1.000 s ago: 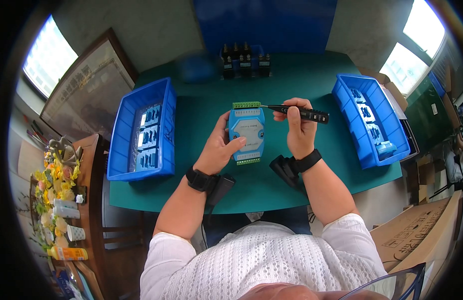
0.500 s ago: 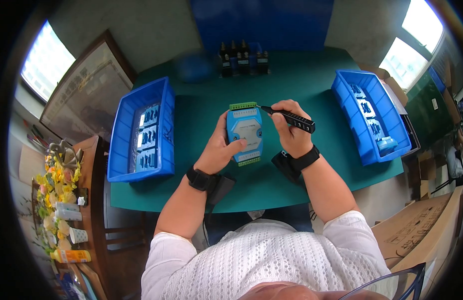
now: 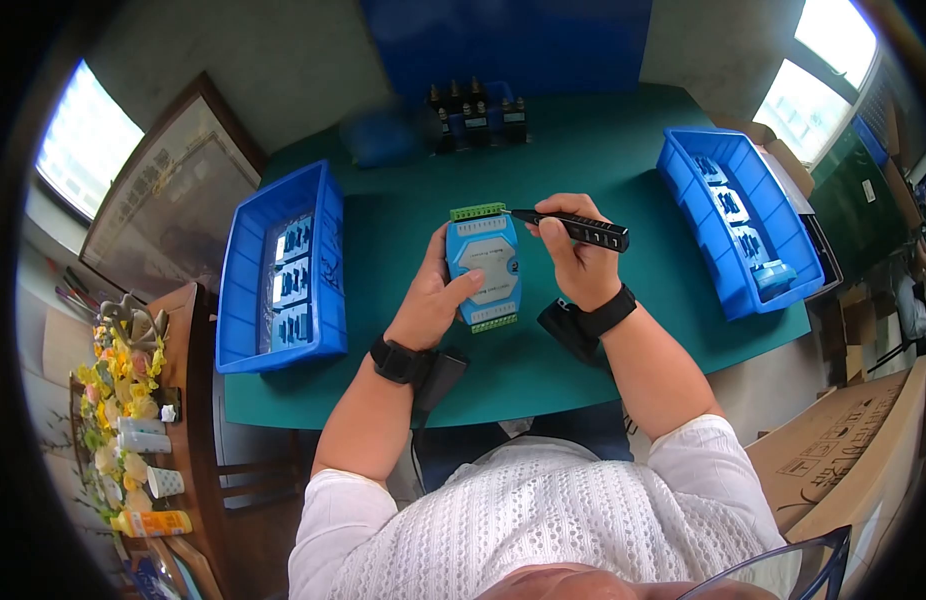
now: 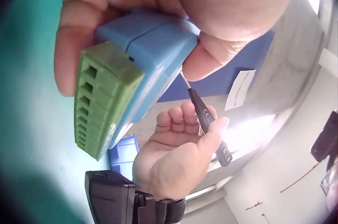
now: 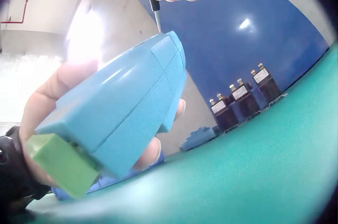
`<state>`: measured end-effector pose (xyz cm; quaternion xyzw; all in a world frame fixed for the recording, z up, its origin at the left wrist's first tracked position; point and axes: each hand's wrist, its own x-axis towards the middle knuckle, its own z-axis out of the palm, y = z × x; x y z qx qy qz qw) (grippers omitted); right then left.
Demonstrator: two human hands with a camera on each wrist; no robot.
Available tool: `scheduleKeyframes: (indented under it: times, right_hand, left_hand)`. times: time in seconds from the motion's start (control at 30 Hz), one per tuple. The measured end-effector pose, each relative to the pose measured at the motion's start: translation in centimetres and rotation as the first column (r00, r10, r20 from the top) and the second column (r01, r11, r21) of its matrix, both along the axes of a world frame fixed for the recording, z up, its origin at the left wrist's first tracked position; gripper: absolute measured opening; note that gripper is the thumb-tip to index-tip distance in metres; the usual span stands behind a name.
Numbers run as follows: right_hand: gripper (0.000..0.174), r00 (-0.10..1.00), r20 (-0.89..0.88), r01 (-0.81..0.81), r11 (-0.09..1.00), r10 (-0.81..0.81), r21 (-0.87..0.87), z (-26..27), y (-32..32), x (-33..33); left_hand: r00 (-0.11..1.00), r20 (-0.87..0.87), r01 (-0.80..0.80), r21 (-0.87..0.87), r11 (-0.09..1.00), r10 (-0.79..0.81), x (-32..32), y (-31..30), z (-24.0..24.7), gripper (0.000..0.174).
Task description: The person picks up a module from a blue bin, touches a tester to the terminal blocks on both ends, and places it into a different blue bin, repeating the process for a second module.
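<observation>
My left hand (image 3: 431,300) grips a light-blue and grey electronic module (image 3: 494,262), its thumb across the labelled face. Green screw terminal blocks run along both ends, one at the far end (image 3: 477,212) and one at the near end (image 3: 495,324). My right hand (image 3: 587,268) pinches a black test-pen screwdriver (image 3: 595,233) between thumb and fingers. Its metal tip is right at the right end of the far terminal block. The left wrist view shows the near block's square wire openings (image 4: 87,100) up close; the module hides the driver's tip there.
A blue bin (image 3: 333,300) stands at the left of the green table (image 3: 403,395), another blue bin (image 3: 718,250) at the right, both with similar modules inside. Several black parts with metal posts (image 3: 475,120) stand at the back, beside a blurred blue object (image 3: 378,135).
My right hand has brought the screwdriver left, its tip coming in to the end of the far terminal block. The handle now tilts slightly. My left hand keeps its hold on the module.
</observation>
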<state>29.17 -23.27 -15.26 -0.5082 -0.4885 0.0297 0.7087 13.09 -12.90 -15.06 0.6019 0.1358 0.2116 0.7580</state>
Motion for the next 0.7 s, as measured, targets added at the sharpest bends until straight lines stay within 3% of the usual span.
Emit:
scheduleKeyframes:
  times: [0.7]
  right_hand:
    - [0.018,0.999,0.031,-0.011,1.0,0.011,0.007,0.22,-0.21,-0.07]
  left_hand:
    - [1.0,-0.009,0.009,0.041,0.999,-0.008,-0.01,0.04,0.04,0.068]
